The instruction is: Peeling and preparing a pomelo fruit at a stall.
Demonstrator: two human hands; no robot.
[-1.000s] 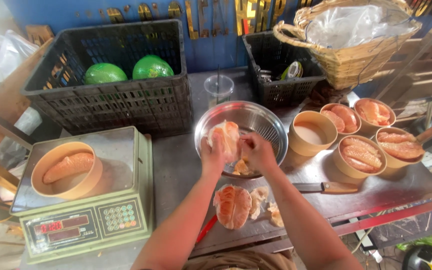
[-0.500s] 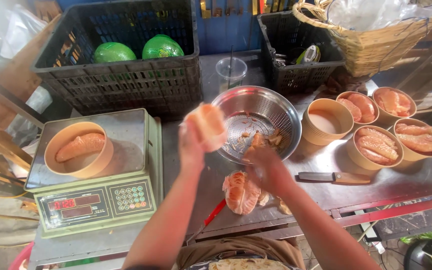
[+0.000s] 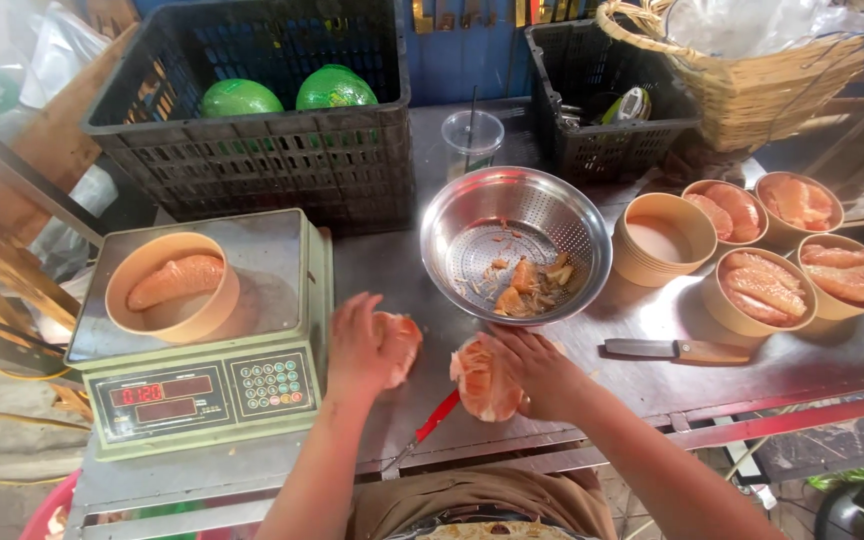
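From the head camera, both hands work at the near edge of a steel table (image 3: 652,370). The left hand (image 3: 357,345) curls loosely over a peeled pomelo piece (image 3: 399,342), fingers wrapped on its top and side so the pink flesh shows only at the right; the piece sits just beside the front right corner of a green weighing scale (image 3: 202,390), seemingly kept low and close to the scale. The right hand (image 3: 542,370) cups a second pomelo chunk (image 3: 482,380) from its right side, fingers half closed against it, the cut face turned toward the left hand. The two pieces lie near each other but apart, and a red-handled tool (image 3: 432,420) lies on the table between them, pointing toward the near edge.

On the scale platform stands a tan paper bowl (image 3: 172,290) with one pomelo segment (image 3: 177,280) inside. Behind the hands, a steel colander bowl (image 3: 515,245) holds scraps of peel and pulp, near enough to catch waste. To its right stand more paper bowls (image 3: 757,290), most filled with segments and one (image 3: 657,240) empty, and a wooden-handled knife (image 3: 677,350) lies before them. Black crates (image 3: 252,150) with green pomelos (image 3: 337,88) line the far edge. Open table remains mostly between colander and near edge, and to the right of the knife.
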